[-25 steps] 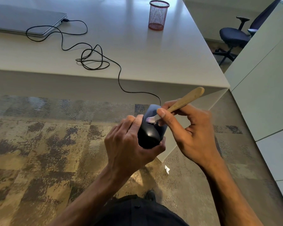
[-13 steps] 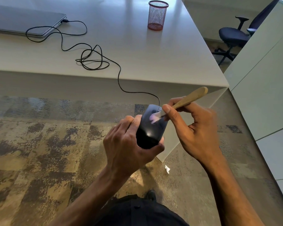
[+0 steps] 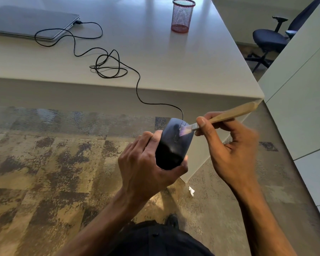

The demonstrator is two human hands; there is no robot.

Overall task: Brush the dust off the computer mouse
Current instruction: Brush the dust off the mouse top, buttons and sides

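Silver laptop lies closed at the desk's far left, its black cable looping rightward over the near edge to the mouse. That mouse is gripped by the left hand above carpet. Right hand pinches a wooden brush, bristles on the mouse. Mesh cup and office chair stand well apart.

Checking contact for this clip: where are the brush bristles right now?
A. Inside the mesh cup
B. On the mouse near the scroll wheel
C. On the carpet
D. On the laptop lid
B: the brush, held in the right hand, has its bristles against the mouse beside the wheel, with the mouse held in the left hand.
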